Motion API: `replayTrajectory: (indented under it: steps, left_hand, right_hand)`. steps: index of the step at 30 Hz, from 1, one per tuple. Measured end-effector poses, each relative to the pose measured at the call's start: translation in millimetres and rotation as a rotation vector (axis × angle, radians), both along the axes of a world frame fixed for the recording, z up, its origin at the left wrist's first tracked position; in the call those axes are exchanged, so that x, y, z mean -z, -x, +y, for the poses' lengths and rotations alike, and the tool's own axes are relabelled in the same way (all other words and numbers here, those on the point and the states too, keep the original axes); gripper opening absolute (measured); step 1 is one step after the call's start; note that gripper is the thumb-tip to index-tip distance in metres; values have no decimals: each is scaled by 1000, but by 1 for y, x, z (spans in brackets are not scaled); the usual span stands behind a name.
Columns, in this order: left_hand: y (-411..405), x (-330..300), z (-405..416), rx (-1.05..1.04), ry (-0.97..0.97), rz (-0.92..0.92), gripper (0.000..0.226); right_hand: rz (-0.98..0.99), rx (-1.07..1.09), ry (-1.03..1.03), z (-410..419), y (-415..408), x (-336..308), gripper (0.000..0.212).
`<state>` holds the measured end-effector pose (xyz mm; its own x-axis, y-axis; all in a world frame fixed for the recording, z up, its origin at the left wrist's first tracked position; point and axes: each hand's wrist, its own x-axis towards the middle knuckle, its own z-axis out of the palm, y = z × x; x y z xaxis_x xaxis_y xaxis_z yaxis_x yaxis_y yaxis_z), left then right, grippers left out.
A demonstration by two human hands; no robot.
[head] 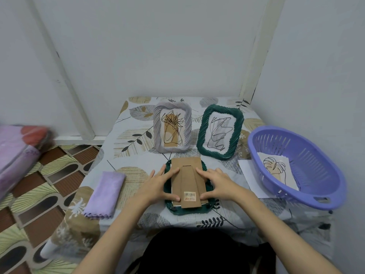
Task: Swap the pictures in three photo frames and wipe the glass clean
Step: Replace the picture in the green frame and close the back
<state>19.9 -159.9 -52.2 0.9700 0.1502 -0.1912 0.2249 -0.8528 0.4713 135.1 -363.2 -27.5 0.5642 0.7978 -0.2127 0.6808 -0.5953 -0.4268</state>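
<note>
A dark green frame (pixel 184 211) lies face down at the table's front middle, its brown cardboard back (pixel 186 173) with a barcode sticker facing up. My left hand (pixel 158 184) rests on the frame's left side, fingers spread onto the cardboard and thumb on its lower left. On the right side my right hand (pixel 216 183) presses the backing in the same way. Behind them a grey frame (pixel 172 128) and a second green frame (pixel 220 132) stand upright with line drawings inside. A folded lilac cloth (pixel 106 194) lies to the left.
A purple plastic basket (pixel 325 175) at the table's right holds a leaf picture (pixel 276 168), with white paper (pixel 248 175) under its near edge. The leaf-print tablecloth (pixel 134 135) covers a small table in a wall corner. Pink bedding (pixel 17 153) is at the far left.
</note>
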Motion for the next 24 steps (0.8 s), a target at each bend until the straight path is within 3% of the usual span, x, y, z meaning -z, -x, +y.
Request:
replayTrajectory:
  steps: [7, 13, 19, 24]
  left_hand:
    - [1, -1, -1, 32, -26, -5, 98]
    - [2, -1, -2, 50, -120, 27, 90]
    - [2, -4, -3, 37, -75, 42, 89]
    - [3, -3, -3, 28, -9, 38, 88]
  right_hand:
    - [-73, -17, 41, 0, 1, 1, 92]
    - [-107, -33, 73, 2, 0, 4, 78]
    - [-115, -38, 100, 1, 0, 3, 76]
    - [-8, 26, 108, 3, 0, 1, 51]
